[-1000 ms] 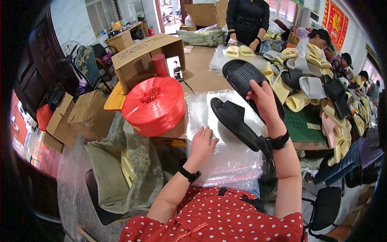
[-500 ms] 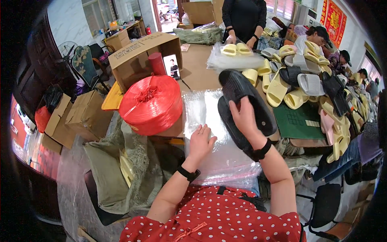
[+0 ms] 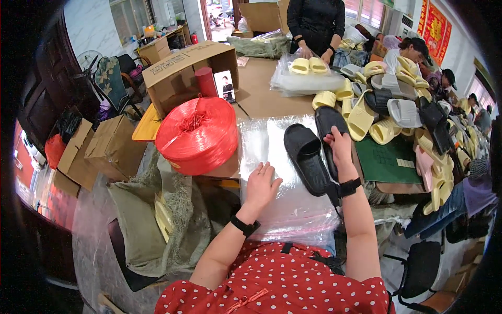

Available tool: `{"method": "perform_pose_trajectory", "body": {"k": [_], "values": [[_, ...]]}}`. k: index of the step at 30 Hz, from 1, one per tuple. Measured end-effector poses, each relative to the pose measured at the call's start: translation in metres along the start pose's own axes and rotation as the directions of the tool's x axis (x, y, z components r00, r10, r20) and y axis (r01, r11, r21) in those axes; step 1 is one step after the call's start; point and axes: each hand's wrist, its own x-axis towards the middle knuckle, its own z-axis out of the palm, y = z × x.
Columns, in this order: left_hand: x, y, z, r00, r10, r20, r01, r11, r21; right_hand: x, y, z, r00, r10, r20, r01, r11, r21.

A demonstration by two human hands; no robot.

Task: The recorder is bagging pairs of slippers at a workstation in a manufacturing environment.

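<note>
My left hand (image 3: pixel 260 186) lies flat, fingers spread, on a stack of clear plastic bags (image 3: pixel 272 152) in front of me. My right hand (image 3: pixel 340 148) rests on one black slipper (image 3: pixel 328 123), its fingers curled over the slipper's edge. A second black slipper (image 3: pixel 306 157) lies beside it on the bags, just left of that hand. Both slippers lie sole down, toes pointing away from me.
A big red spool of plastic twine (image 3: pixel 197 133) stands left of the bags. Behind it is an open cardboard box (image 3: pixel 180 73). A heap of yellow, grey and black slippers (image 3: pixel 387 104) covers the table's right. A person in black (image 3: pixel 316 23) handles yellow slippers at the far end.
My right hand has brought the two black slippers down from the air and laid them side by side on the plastic bags. The left hand stayed on the bags.
</note>
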Motion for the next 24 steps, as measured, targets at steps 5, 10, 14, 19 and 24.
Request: {"method": "perform_pose_trajectory", "body": {"k": [5,10,14,19,24], "values": [[-0.003,-0.004,0.003,1.000,-0.022,0.008,0.022,1.000,0.016,-0.005,0.020,-0.026,0.949,0.177,0.263,-0.063,0.918,-0.391],[-0.004,-0.003,0.001,1.000,-0.024,-0.001,0.025,0.999,0.023,-0.037,0.027,-0.017,0.803,-0.335,0.492,0.561,0.146,-0.815],[-0.002,-0.005,0.004,1.000,0.008,0.014,-0.008,1.000,0.003,-0.019,0.039,-0.026,0.838,-0.321,0.441,0.484,0.067,-0.872],[0.004,-0.007,-0.004,0.997,0.015,0.072,-0.014,1.000,-0.010,-0.022,0.024,-0.039,0.863,-0.333,0.380,0.437,0.114,-0.892],[0.017,-0.026,-0.011,0.958,0.017,0.288,-0.021,1.000,0.011,-0.065,0.004,-0.039,0.866,-0.325,0.379,0.443,0.150,-0.884]]}}
